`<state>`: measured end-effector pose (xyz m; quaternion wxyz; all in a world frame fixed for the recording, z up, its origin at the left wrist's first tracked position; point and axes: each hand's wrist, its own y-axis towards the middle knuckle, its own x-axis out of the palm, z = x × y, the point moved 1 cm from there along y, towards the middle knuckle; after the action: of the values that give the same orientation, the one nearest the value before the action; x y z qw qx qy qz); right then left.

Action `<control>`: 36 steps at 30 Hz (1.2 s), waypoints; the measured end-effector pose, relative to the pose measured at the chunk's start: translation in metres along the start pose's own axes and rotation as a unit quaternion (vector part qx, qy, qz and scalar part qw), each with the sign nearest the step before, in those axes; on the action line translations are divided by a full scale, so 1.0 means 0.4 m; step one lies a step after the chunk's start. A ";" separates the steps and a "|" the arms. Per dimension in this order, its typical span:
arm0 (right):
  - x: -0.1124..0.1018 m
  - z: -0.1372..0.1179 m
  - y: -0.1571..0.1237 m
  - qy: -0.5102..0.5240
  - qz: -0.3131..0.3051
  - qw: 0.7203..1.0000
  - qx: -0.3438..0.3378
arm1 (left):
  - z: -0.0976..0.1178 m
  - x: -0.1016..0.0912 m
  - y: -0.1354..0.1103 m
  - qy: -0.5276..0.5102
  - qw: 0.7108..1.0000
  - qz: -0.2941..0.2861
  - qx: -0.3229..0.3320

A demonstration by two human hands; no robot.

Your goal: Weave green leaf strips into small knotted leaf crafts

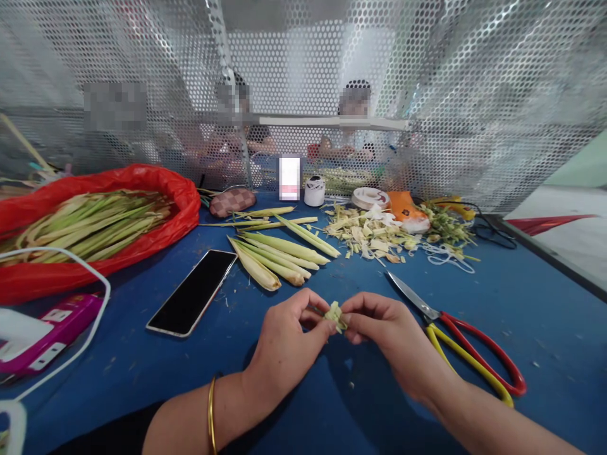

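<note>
Two bare hands meet over the blue tabletop (360,404). The left hand (291,328) pinches one small folded leaf piece (335,314) between thumb and fingers; the right hand (384,332) grips its other side the same way. One gold bangle (212,414) circles the left wrist.

Just beyond the right hand lies one pair of scissors (433,313), with one red handle and one yellow. On the other side, near the left hand, one black-screened smartphone (193,294) lies flat. Ahead of the hands are at least four broad green stalks (284,258) side by side, with several thinner ones behind; overlap prevents an exact count.

Farther right is one heap of pale plant scraps (365,234), too many to count, near one tape roll (356,200), one orange packet (402,205) and one tangle of white string (450,258). At the back stand one small white jar (314,193) and one checkered pouch (232,203). Left, one red plastic bag (183,218) holds many long leaves (95,224), with one magenta power strip (66,325) before it.

Behind one perforated metal screen (303,69), at least two people are visible.
</note>
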<state>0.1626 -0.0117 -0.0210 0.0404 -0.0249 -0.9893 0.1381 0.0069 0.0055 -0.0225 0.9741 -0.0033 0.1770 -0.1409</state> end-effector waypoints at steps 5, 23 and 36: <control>-0.005 0.001 0.005 -0.024 -0.001 1.000 -0.008 | -0.001 -0.001 -0.001 0.057 0.997 0.012 0.047; -0.003 0.002 0.005 0.014 -0.007 1.000 0.013 | -0.003 -0.002 0.012 -0.031 0.998 -0.037 0.029; -0.003 0.003 0.003 -0.052 -0.012 0.997 -0.048 | -0.003 0.002 0.007 -0.006 0.999 -0.041 0.031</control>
<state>0.1637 -0.0108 -0.0227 -0.0103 -0.0075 -0.9958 0.0910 0.0081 0.0081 -0.0241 0.9682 0.0189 0.1664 -0.1859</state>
